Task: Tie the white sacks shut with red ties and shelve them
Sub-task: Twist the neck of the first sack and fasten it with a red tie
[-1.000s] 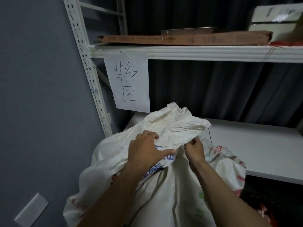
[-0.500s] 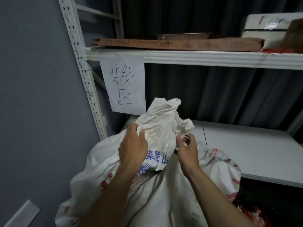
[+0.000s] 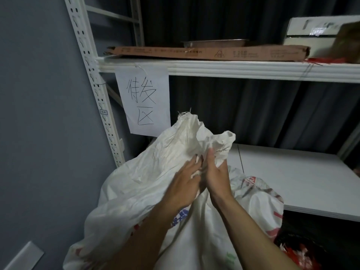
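A big white woven sack (image 3: 140, 193) with blue and red print leans against the front left corner of the lower white shelf (image 3: 292, 178). Its crumpled open mouth (image 3: 196, 133) stands up in front of me. My left hand (image 3: 185, 184) lies on the gathered neck with its fingers pressed into the cloth. My right hand (image 3: 216, 172) grips the same neck from the right, thumb up. Both hands touch each other at the neck. No red tie shows on the neck.
A white slotted upright (image 3: 93, 84) runs up the left, beside a grey wall. A handwritten paper sign (image 3: 144, 100) hangs from the upper shelf (image 3: 233, 69), which bears a flat brown carton (image 3: 210, 53) and a white box (image 3: 315, 34). Red material (image 3: 300, 252) lies low right.
Both hands have come together at the sack's neck, bunching the mouth narrower and taller. Earlier they held the cloth apart, left hand flat on the sack's printed side.
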